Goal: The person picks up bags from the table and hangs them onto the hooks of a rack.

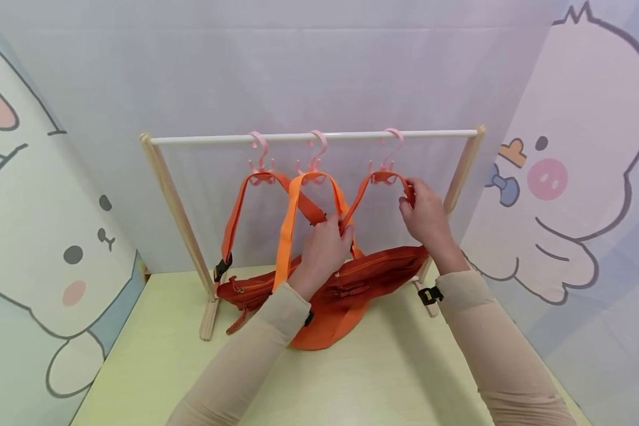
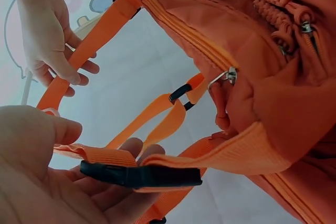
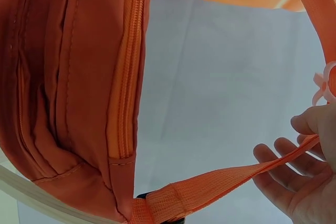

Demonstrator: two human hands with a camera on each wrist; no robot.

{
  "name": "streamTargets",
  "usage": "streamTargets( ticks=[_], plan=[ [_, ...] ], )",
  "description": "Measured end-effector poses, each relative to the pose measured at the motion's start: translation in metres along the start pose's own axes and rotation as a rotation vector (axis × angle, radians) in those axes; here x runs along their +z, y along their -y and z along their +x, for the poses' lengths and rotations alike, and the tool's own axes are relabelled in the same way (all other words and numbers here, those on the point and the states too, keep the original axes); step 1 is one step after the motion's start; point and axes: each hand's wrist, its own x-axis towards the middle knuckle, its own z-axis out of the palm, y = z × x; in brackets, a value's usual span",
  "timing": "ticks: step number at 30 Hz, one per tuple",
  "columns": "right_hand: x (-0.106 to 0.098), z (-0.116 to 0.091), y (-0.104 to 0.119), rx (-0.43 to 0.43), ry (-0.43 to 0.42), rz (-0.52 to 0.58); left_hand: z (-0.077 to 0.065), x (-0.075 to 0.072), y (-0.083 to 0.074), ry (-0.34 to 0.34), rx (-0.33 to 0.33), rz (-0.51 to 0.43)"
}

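Note:
A rust-orange zipped bag (image 1: 389,269) hangs low under a white rail, its straps looped over pink hooks. My left hand (image 1: 326,251) grips the strap (image 1: 361,204) that drops from the right hook. A black buckle (image 2: 139,176) lies across its fingers in the left wrist view. Between thumb and fingers, my right hand (image 1: 426,213) holds the other side of that loop, just beside the right pink hook (image 1: 384,175). Braided zip pulls (image 2: 275,11) dangle from the bag. A brighter orange strap (image 1: 286,236) goes over the middle hook, in front of the bag.
The white rail (image 1: 207,141) rests on wooden posts (image 1: 176,207) with feet on a pale yellow table (image 1: 346,390). Orange fabric (image 1: 325,337) droops below the bag. A loose black buckle (image 1: 430,295) is near the right foot. Cartoon-printed cloth (image 1: 319,71) stands behind.

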Motion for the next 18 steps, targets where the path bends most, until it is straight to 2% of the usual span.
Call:
streamTargets(
  ticks=[9, 13, 18],
  plan=[
    [-0.001, -0.008, -0.005, 0.052, 0.035, 0.004, -0.006, 0.003, 0.010, -0.034, -0.019, 0.005],
    [-0.002, -0.011, -0.007, 0.045, 0.026, 0.008, -0.008, 0.004, 0.014, -0.042, -0.042, 0.021],
    [-0.003, -0.016, -0.010, 0.036, 0.001, -0.005, -0.011, 0.006, 0.018, -0.061, -0.027, 0.007]
  ],
)
